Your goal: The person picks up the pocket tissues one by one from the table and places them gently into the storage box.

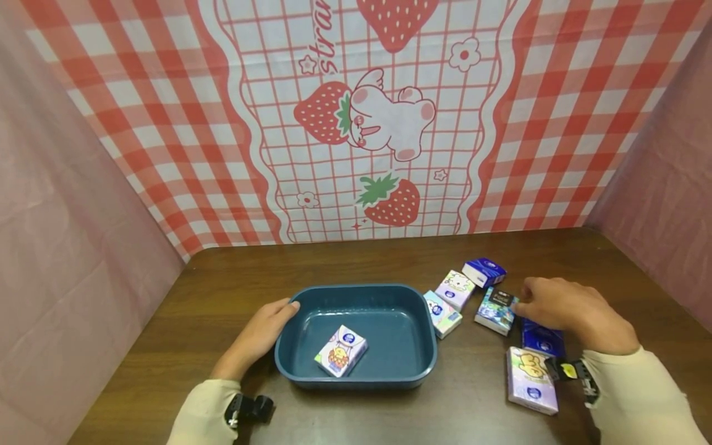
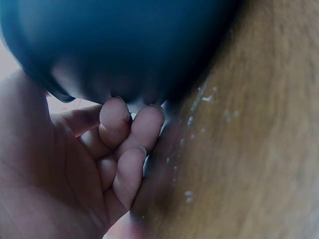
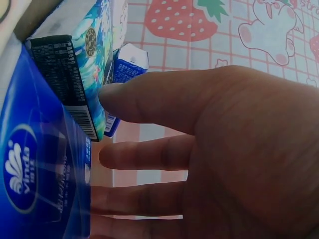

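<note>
While near packets [image 1: 495, 309], right hand [image 1: 573, 309] (bare).

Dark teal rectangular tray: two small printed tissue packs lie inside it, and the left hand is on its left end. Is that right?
Not quite: the head view shows one small printed tissue pack, white and lilac, inside the dark teal rectangular tray, not two. The left hand is on its left end, as you said.
</note>
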Demonstrator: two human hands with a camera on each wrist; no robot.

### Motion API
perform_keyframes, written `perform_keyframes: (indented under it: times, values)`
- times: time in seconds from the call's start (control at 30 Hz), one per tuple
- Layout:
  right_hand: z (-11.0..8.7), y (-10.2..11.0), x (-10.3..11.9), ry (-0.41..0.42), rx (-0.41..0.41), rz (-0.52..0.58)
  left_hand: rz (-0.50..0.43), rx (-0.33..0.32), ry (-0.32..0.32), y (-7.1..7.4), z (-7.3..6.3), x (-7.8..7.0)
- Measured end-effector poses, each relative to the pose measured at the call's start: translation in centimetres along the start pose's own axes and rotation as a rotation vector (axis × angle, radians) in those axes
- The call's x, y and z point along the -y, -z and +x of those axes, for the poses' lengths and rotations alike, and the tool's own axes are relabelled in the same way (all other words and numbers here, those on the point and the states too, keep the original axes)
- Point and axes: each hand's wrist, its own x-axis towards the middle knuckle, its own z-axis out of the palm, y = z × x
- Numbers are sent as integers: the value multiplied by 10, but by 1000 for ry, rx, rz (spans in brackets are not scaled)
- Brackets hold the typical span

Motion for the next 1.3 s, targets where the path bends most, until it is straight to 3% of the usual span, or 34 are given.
perform_keyframes:
  times: [0.9, 1.3]
  values:
    - [1, 0, 1, -46, 39, -11, 6, -8, 3, 0, 0, 1]
    - [1, -2, -1, -30, -3, -31, -1, 1, -2, 1, 0, 0]
